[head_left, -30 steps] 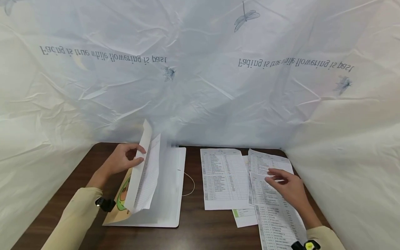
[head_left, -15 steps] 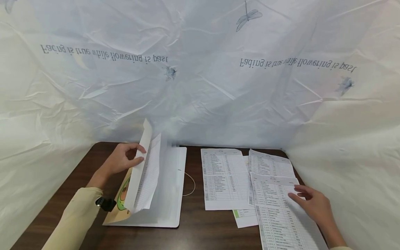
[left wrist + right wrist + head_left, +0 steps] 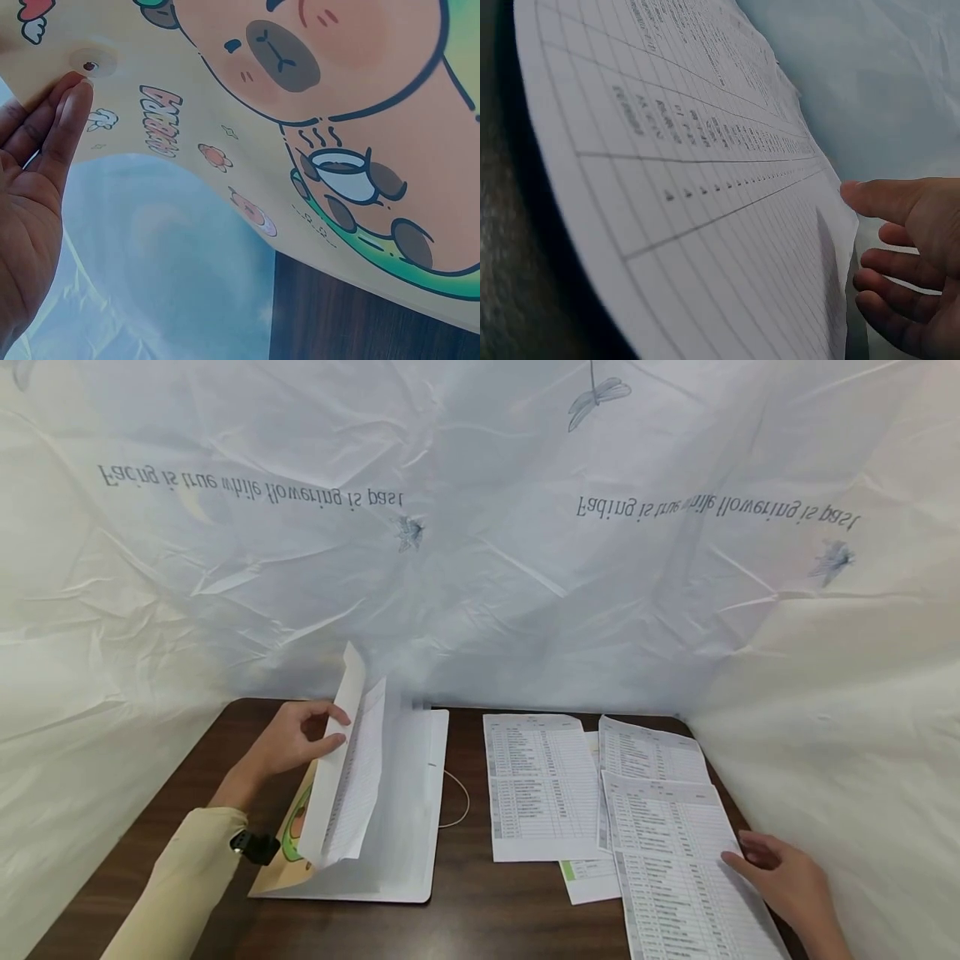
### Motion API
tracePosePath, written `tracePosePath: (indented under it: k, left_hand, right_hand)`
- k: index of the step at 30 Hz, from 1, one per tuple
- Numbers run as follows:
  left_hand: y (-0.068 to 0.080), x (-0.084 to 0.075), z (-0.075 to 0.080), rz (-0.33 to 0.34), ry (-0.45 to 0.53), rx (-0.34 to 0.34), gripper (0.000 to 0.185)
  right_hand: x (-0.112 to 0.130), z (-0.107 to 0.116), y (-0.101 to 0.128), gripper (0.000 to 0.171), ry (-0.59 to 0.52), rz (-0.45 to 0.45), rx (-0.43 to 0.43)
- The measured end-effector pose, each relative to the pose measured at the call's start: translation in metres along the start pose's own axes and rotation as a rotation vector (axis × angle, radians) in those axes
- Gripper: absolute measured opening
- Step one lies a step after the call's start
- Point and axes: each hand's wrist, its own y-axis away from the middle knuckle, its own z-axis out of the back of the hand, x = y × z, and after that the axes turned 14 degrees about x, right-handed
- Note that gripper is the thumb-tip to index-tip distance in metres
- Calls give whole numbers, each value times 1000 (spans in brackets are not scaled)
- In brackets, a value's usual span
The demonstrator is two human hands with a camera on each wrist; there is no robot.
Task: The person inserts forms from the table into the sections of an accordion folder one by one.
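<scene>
My left hand (image 3: 294,742) pinches the raised front cover (image 3: 332,777) of a folder between thumb and fingers. In the left wrist view, the cover's outside shows a cartoon animal (image 3: 330,67) with a cup, and my fingertips sit beside a small round hole. A loose printed sheet (image 3: 363,777) leans against the cover's inner side. The folder's white back (image 3: 408,835) lies flat on the table. My right hand (image 3: 787,881) is at the right edge of a printed table sheet (image 3: 675,868), thumb tip at the edge, other fingers loosely bent beside it in the right wrist view.
Left of that sheet lies another printed page (image 3: 540,793), partly over a page with a green mark (image 3: 588,881). A further printed page (image 3: 652,752) sits behind. An elastic cord (image 3: 467,802) loops from the folder. A whitish plastic curtain (image 3: 480,593) surrounds the dark table (image 3: 480,893).
My right hand has moved from over the top of the nearest printed sheet down and right to its right edge. My left hand and the raised cover have stayed put.
</scene>
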Motion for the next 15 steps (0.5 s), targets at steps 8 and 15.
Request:
tracePosePath:
  k: [8, 15]
  left_hand:
    - [0, 0, -3, 14, -28, -14, 21]
    - [1, 1, -1, 27, -16, -15, 21]
  right_hand:
    - [-9, -2, 3, 90, 6, -23, 86]
    - [-9, -5, 3, 90, -23, -53, 131]
